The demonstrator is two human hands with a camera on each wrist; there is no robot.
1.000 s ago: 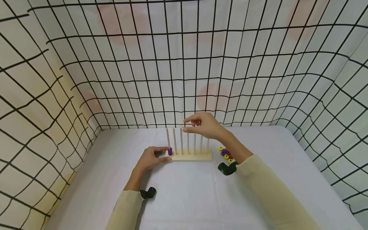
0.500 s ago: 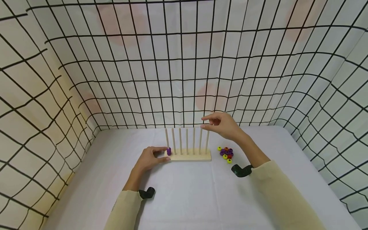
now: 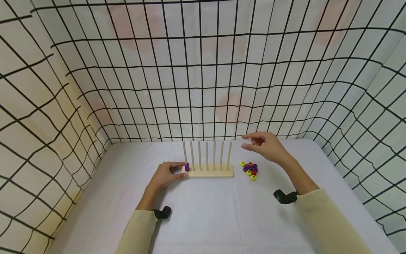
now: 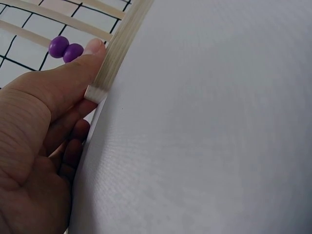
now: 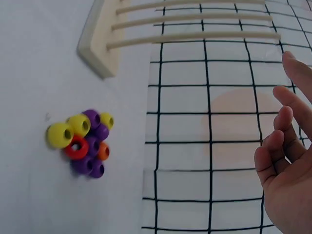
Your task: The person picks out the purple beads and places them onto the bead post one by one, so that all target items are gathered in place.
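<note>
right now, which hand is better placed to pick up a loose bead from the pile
Probably the right hand: it holds nothing and hovers near the loose beads. The left hand grips the far end of the wooden base, away from the pile.

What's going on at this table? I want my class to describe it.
A person's left hand grips the left end of a wooden rack. Two purple beads sit low on its leftmost peg; the other six pegs are bare. The right hand, holding nothing, hovers near a cluster of loose yellow, purple, red and orange beads right of the rack.
</note>
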